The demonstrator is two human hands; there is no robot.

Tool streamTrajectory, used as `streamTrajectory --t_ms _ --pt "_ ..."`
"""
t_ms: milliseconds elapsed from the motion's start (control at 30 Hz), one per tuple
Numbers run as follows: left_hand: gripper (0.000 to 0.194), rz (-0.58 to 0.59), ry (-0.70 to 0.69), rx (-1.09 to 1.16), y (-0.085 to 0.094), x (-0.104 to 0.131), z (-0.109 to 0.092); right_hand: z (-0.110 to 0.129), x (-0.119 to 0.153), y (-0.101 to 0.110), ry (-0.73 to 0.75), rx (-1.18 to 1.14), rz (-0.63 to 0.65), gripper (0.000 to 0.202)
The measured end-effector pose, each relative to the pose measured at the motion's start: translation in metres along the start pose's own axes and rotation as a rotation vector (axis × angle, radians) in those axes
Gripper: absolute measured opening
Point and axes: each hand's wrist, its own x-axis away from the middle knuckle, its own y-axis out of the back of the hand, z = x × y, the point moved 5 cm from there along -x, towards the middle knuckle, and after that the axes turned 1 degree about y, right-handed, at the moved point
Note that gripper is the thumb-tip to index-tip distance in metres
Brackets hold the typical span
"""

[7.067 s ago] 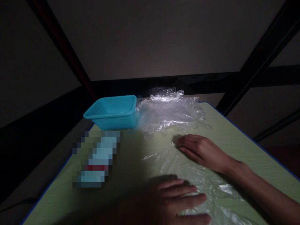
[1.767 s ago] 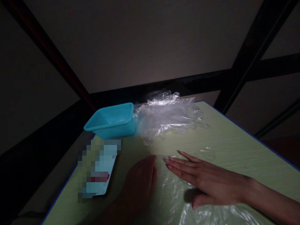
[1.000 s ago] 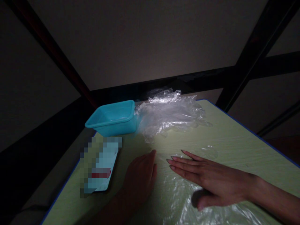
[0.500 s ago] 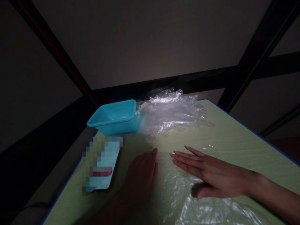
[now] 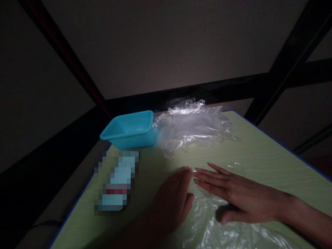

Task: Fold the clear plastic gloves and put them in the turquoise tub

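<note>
My right hand (image 5: 241, 193) lies flat on a thin clear plastic bag (image 5: 210, 231), which is spread over the near part of the table. Its fingers are stretched out and slightly spread, pointing left. My left hand (image 5: 173, 199) rests at the bag's left side, fingers bent a little downward and the thumb apart from them. Its fingertips come close to the right hand's fingertips; whether they touch the film is hard to see in the dim light. Neither hand shows anything gripped.
A pile of crumpled clear plastic bags (image 5: 194, 129) lies at the back of the table (image 5: 261, 152). Left of it stands a turquoise plastic basket (image 5: 132, 140). A phone (image 5: 119, 183), blurred out, lies near the left edge. Behind the table is a wall (image 5: 181, 48).
My left hand has moved right, toward the fingertips of my right hand. The right hand keeps its place on the plastic bag. The whole view has shifted slightly.
</note>
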Motion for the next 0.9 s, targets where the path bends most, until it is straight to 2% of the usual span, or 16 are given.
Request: streamTrajectory --t_ms 133,267,500,800,900 --pt "0.053 0.079 0.040 0.043 -0.004 -0.002 -0.001 0.001 0.000 0.002 0.014 -0.018 -0.036 0.078" --pt "0.053 0.110 0.063 0.031 -0.003 -0.002 0.002 0.001 -0.001 0.002 -0.004 -0.026 -0.022 0.077" --pt "0.051 0.062 0.098 -0.004 0.002 0.002 0.008 0.001 0.000 0.002 0.005 -0.045 -0.034 0.076" --pt "0.042 0.036 0.196 -0.019 0.013 0.002 0.024 0.000 -0.001 0.001 -0.020 -0.022 0.020 0.076" --pt "0.042 0.032 0.246 -0.005 0.017 0.002 0.029 0.001 -0.001 0.003 -0.012 -0.041 0.000 0.076"
